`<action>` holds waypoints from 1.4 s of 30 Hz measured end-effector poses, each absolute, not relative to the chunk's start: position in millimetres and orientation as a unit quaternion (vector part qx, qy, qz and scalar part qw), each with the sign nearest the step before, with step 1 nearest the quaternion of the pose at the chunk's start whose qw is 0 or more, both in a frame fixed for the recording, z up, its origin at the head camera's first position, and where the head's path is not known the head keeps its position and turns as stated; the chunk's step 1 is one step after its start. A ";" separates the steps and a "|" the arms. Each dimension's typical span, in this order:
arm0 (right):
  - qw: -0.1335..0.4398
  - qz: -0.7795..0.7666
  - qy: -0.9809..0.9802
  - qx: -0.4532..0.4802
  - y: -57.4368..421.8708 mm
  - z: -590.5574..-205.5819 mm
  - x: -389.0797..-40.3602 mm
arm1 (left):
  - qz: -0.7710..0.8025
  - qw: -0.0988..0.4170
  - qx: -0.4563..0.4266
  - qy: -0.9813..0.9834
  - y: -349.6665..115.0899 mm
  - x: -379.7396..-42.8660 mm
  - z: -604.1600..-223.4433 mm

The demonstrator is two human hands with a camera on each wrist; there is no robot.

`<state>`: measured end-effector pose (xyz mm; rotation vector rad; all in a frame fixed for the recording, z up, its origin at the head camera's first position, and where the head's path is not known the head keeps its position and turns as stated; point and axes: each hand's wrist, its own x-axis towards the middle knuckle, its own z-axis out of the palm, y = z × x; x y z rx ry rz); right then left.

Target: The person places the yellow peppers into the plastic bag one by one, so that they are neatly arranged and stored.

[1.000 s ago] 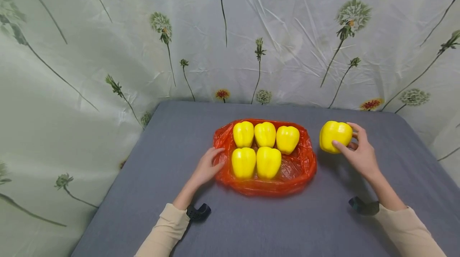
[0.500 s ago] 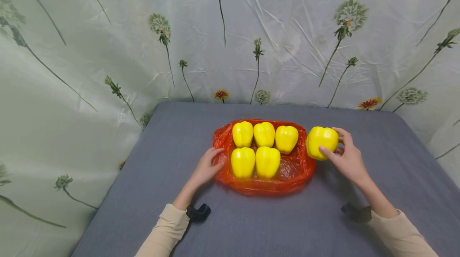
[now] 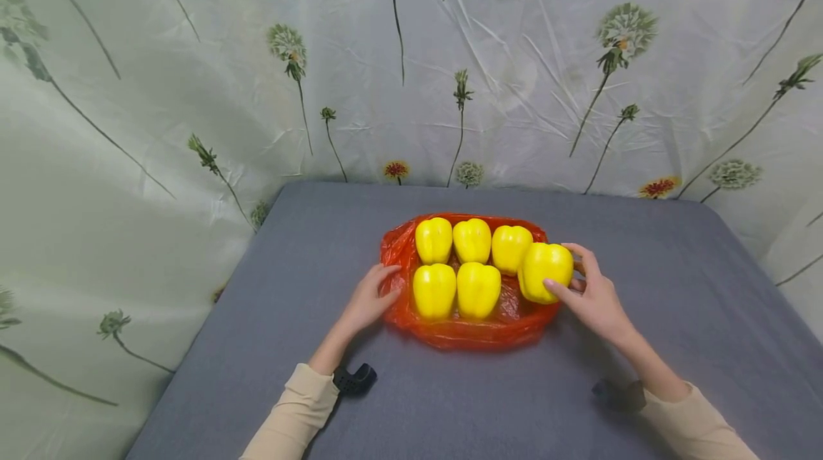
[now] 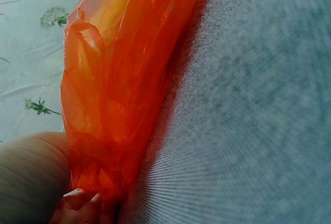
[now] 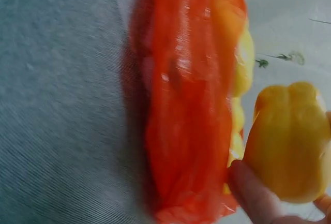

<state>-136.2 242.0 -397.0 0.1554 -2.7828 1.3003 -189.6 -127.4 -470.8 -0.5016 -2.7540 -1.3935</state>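
Observation:
A red plastic bag point(image 3: 450, 337) lies with its mouth spread wide, holding several yellow bell peppers point(image 3: 434, 291) in two rows. My left hand point(image 3: 369, 297) holds the bag's left side; in the left wrist view the red film point(image 4: 111, 110) gathers between thumb and fingers. Between the thumb and fingers of my right hand point(image 3: 598, 301) is another yellow bell pepper point(image 3: 545, 273), over the front right of the bag's opening. It overlaps the back-row pepper point(image 3: 511, 249) in the head view. From the right wrist, this held pepper point(image 5: 287, 144) shows above the bag's side.
The bag lies on a grey cloth-covered table point(image 3: 308, 231). Behind and to the left hangs a pale curtain point(image 3: 360, 74) printed with dandelions. A black wrist device point(image 3: 356, 380) sits on the left forearm, with another point(image 3: 619, 394) on the right.
My right hand has carried the bell pepper left and nearer, from beside the bag to over its right part. The left hand has stayed at the bag's left side.

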 end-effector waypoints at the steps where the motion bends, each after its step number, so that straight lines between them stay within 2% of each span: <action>1: 0.027 0.426 -0.903 0.055 240.5 -398.8 -135.6 | -0.445 0.006 -0.160 -0.881 -127.3 -189.7 -471.0; 12: 0.003 0.418 -0.905 0.084 232.3 -417.2 -133.0 | -0.444 -0.002 -0.159 -0.882 -127.0 -190.2 -471.2; 18: -0.036 0.403 -0.910 0.089 231.2 -426.9 -133.0 | -0.439 -0.006 -0.154 -0.885 -127.1 -190.5 -472.2; 22: -0.044 0.405 -0.907 0.105 230.2 -430.3 -133.2 | -0.441 -0.012 -0.148 -0.885 -126.9 -189.9 -472.3; 42: -0.087 0.384 -0.911 0.122 231.7 -423.2 -138.2 | -0.440 0.002 -0.154 -0.885 -128.1 -189.7 -471.7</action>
